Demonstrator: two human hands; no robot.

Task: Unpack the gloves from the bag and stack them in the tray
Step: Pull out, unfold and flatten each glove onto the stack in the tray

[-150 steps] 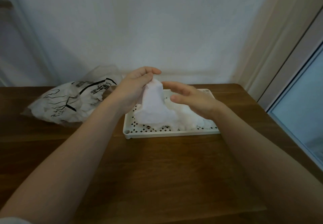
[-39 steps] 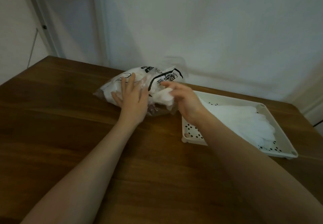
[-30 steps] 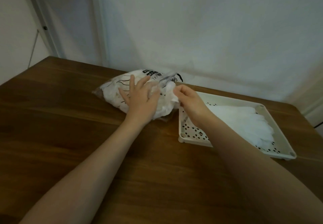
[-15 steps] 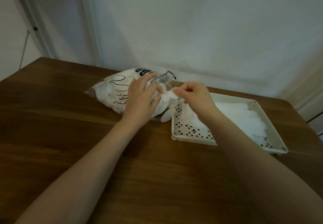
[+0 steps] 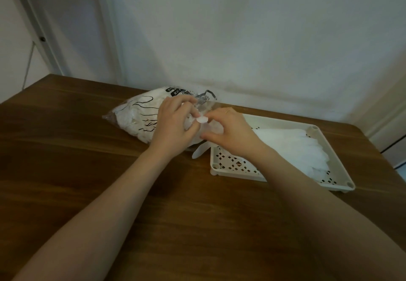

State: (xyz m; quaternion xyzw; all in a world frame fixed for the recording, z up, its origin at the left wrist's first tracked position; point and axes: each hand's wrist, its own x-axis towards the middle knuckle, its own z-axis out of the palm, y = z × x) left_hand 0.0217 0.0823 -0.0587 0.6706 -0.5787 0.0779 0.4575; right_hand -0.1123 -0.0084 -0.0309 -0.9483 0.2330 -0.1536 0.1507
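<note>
A clear plastic bag [image 5: 140, 114] with black print, stuffed with white gloves, lies on the wooden table [image 5: 87, 171] near the wall. My left hand [image 5: 173, 124] grips the bag at its open right end. My right hand [image 5: 228, 131] pinches a thin white glove [image 5: 203, 135] coming out of that opening; the glove's fingers hang down to the table beside the tray's left corner. A cream perforated tray [image 5: 232, 166] sits right of the bag, with a pile of white gloves [image 5: 296, 146] lying in it.
The white wall runs just behind the bag and tray. A pale door frame [image 5: 37, 28] stands at the far left. The table's right edge [image 5: 391, 162] lies close past the tray, and bare wood stretches in front of my arms.
Five seconds ago both hands laid a glove in the tray. Since then they went to the bag, and my right hand has drawn a new glove partly out toward the tray.
</note>
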